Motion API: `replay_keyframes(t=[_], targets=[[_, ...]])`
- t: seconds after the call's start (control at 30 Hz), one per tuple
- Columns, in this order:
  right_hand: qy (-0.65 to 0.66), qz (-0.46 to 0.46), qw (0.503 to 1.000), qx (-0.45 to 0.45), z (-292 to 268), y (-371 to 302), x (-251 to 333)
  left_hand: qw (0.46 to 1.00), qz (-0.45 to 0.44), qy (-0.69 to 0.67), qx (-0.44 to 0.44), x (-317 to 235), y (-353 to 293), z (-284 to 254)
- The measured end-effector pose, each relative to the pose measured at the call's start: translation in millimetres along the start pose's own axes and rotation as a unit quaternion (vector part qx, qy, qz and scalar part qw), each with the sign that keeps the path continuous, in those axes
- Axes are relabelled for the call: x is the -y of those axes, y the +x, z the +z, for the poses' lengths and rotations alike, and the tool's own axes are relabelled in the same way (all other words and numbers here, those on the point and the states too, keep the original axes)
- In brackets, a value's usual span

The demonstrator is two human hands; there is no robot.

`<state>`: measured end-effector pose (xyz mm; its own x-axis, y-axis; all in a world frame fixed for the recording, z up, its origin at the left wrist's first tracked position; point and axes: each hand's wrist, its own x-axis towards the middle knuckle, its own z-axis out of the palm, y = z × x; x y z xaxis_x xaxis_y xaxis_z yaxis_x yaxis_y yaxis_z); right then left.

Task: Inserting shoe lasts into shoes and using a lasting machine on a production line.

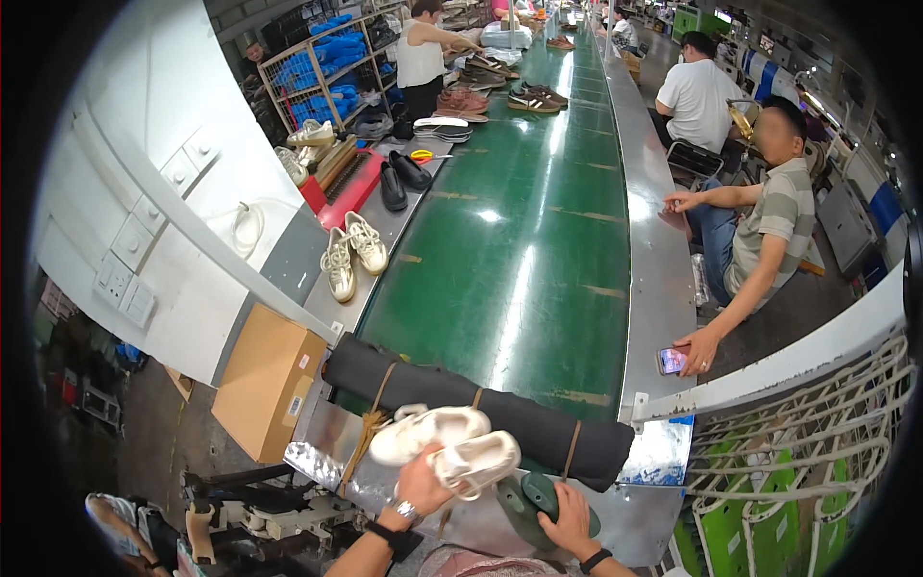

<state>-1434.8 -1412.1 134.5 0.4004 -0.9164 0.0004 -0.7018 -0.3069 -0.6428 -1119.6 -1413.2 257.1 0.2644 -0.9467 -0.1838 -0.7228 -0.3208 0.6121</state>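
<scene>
My left hand (423, 486) is closed on a pair of cream sneakers (476, 462), held low over the near end of the conveyor. The sneakers are slightly blurred, and their laces hang loose. Just to their right, my right hand (569, 521) grips dark green shoe lasts (524, 510) with round holes in their tops. My fingers and palm cover part of the lasts. Directly beyond both hands lies a black roll (500, 404), tied with brown cords, across the end of the green conveyor belt (481, 260).
Cream sneakers (353, 255) and black shoes (402, 181) stand on the left ledge. A cardboard box (264, 385) is at the left. On the right, a seated person rests a hand by a phone (671, 361) on the metal edge. White netting (808, 433) hangs nearby. More shoes (536, 99) sit farther along.
</scene>
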Motion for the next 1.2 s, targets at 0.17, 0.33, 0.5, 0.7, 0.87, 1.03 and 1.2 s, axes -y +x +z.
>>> replay_keyframes(t=[0.17, 0.33, 0.5, 0.7, 0.87, 1.03, 1.2], targets=[[0.027, 0.009, 1.0, 0.0, -3, -2, -6, 0.975, 0.202, 0.061, 0.072, -94, 128, 22], [0.056, 0.025, 0.998, 0.018, -12, -1, 0, 0.945, 0.314, 0.063, -0.066, -159, 161, 9], [0.054, 0.01, 0.998, 0.043, 2, 7, 2, 0.983, 0.183, -0.03, -0.016, -59, 76, 32], [0.095, -0.074, 0.992, 0.036, -7, 39, 68, 0.965, -0.246, -0.092, -0.023, 137, -153, 69], [0.197, -0.174, 0.941, 0.213, 70, 35, 172, 0.863, -0.505, -0.012, -0.007, 247, -413, 141], [0.187, -0.236, 0.866, 0.399, 209, -3, 242, 0.762, -0.625, -0.143, 0.091, 240, -545, 203], [0.234, -0.31, 0.84, 0.38, 320, -41, 341, 0.811, -0.565, -0.145, 0.055, 260, -625, 248]])
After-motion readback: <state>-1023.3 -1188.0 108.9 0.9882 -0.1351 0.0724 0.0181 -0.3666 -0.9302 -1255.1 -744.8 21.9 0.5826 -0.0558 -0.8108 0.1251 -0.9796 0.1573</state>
